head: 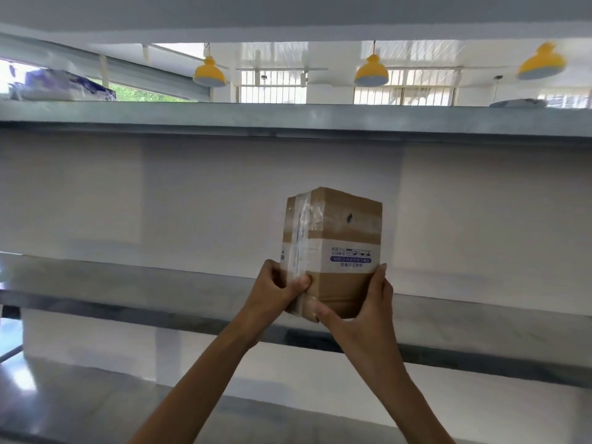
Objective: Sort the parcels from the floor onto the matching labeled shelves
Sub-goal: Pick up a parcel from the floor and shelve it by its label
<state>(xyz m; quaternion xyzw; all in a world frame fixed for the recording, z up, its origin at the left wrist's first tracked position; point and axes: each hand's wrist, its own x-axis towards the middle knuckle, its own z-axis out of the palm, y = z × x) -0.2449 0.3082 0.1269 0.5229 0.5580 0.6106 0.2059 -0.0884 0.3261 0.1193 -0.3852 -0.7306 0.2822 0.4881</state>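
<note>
The left hand (278, 291) and right hand (363, 310) clamp the lower end of a brown, tape-wrapped cardboard parcel (333, 248), held upright in front of the grey metal middle shelf (134, 283).

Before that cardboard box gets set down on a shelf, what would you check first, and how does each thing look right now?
1. Both hands on the cardboard box: ok. The left hand and right hand clasp its lower end.
2. Grip secure: ok, as far as it shows; thumbs press the front, fingers wrap the sides.
3. Landing spot on the middle shelf free: ok, bare metal shows on both sides of the box.
4. Shelf label matches the parcel: cannot tell, no shelf label is visible.
5. Box label readable: not ok, the print is too blurred.
6. Headroom under the upper shelf: ok, the box top sits well below it.
</note>
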